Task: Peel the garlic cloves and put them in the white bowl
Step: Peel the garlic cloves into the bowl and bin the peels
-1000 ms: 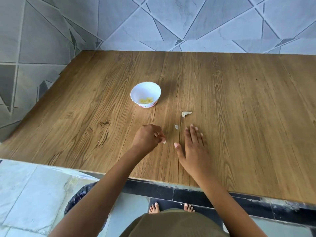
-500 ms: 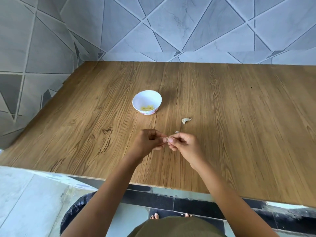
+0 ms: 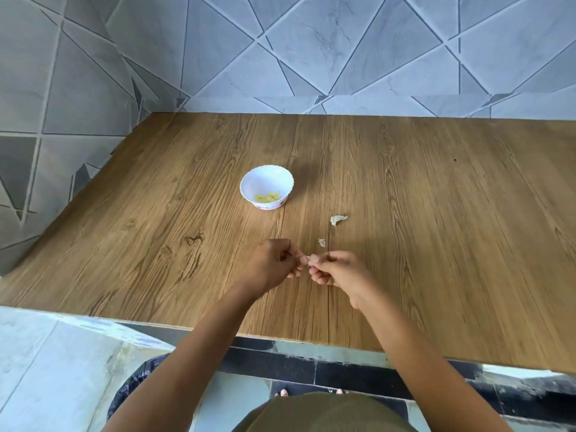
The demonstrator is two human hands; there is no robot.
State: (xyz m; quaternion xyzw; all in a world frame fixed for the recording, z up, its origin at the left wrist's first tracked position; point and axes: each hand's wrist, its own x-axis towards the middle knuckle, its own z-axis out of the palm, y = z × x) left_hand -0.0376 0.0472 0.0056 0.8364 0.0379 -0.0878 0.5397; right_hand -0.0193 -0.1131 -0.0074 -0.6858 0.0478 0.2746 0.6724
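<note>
Both hands work over the tabletop [image 3: 436,213], on the near side of the white bowl [image 3: 265,181] and a little to its right. Left hand [image 3: 272,265] and right hand [image 3: 341,272] meet tip to tip, with the fingers [image 3: 319,277] of both curled in.

The garlic clove [image 3: 311,259] sits right at that junction. Left thumb and forefinger pinch one end, right thumb and forefinger the other. Only a small pale bit shows between the tips, so I can't tell how much skin is on it. The clove is well apart from the bowl.

The bowl is upright, with a few yellowish peeled cloves [image 3: 268,198] at the bottom.

Two skin scraps lie on the tabletop, nearer than the bowl and to its right:
- The bigger scrap [image 3: 338,219] is closer to the bowl.
- The smaller scrap [image 3: 321,242] is just beyond the right fingertips, between the bigger scrap and the hands.

A grey tiled wall [image 3: 311,57] stands behind the bowl.
</note>
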